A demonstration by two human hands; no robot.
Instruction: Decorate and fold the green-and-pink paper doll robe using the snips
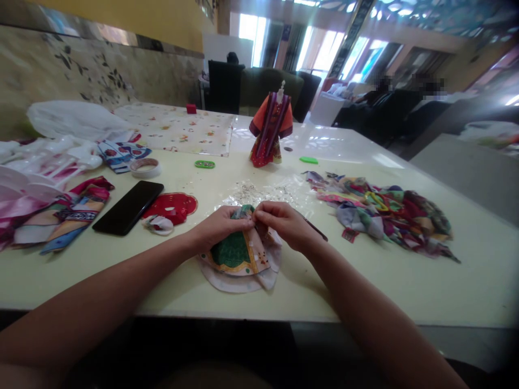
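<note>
Your left hand (221, 222) and right hand (284, 220) both pinch the bunched top of a green-and-cream cloth piece (232, 251) (rounded, pale outer hem), just in from the near edge of the smooth table (312, 294). Room rightward, up to the rumpled scrap heap (399, 219); flat, glossy black phone (128, 208) lies left.

"Where does the camera look from?"
"The person's head, facing forward and down across the bench (170, 283)."
"How near is it?"
"Close: forearms (133, 275) enter at the lower corners, left hand (221, 226) and right hand (286, 222) sit near mid-frame."
"How far does it reach?"
"Past the bench, to chairs (226, 89) and bright windows (252, 37)."
</note>
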